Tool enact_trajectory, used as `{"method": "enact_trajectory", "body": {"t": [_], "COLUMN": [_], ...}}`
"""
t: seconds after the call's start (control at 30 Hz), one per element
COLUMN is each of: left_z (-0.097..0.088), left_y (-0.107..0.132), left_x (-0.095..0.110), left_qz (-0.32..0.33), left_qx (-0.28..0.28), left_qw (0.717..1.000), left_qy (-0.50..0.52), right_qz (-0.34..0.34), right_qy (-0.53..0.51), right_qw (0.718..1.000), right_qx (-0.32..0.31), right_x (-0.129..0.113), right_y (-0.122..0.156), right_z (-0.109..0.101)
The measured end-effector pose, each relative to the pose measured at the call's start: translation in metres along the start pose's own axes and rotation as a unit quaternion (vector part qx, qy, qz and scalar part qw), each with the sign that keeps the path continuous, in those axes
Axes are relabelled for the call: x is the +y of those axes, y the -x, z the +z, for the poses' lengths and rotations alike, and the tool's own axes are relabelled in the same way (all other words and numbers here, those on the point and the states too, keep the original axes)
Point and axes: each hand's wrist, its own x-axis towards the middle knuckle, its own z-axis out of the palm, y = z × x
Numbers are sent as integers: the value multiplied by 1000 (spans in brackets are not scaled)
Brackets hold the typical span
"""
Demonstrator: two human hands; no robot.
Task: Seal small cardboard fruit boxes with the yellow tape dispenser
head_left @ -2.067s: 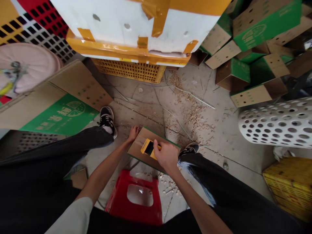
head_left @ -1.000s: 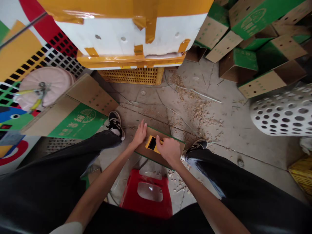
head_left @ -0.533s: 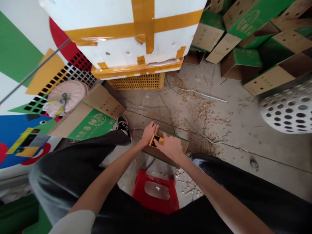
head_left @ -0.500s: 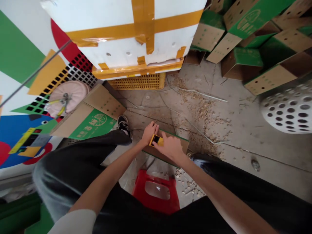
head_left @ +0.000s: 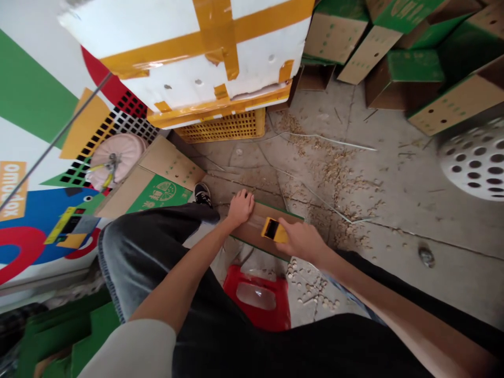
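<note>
A narrow brown cardboard box with green edges lies between my legs, above the floor. My left hand is at its left end, fingers bent over the edge and holding it. My right hand grips a yellow tape dispenser with a dark opening, over the middle of the box. A faint shiny strip runs along the cardboard between my left hand and the dispenser. The fingers under the dispenser are partly hidden.
A red plastic stool stands just below the box. Ahead, a taped white foam box rests on a yellow crate. Green-and-brown cartons pile up at right, near a white perforated basket. Debris litters the floor.
My right hand has drawn the tape dispenser rightward along the box, away from my left hand. My left hand stays at the box's left end. The view has shifted slightly.
</note>
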Motion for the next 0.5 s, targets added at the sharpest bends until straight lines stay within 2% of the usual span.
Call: {"method": "enact_trajectory", "body": {"t": [0.1,0.17,0.37,0.5], "left_z": [-4,-3,17,24], "left_y": [4,8,17,12], "left_x": [7,19,70,90], "left_qz": [-5,-4,-38,-57], "left_qx": [33,47,58,72], "left_qw": [999,999,995,994], "left_qy": [-4,11,68,52], "right_qz": [24,30,31,24], "right_qy": [10,7,-17,-20], "right_qw": [1000,1000,999,999], "right_qx": [-5,-6,11,8], "right_x": [27,35,43,38], "right_y": [20,25,28,25], "right_z": [12,21,33,28]}}
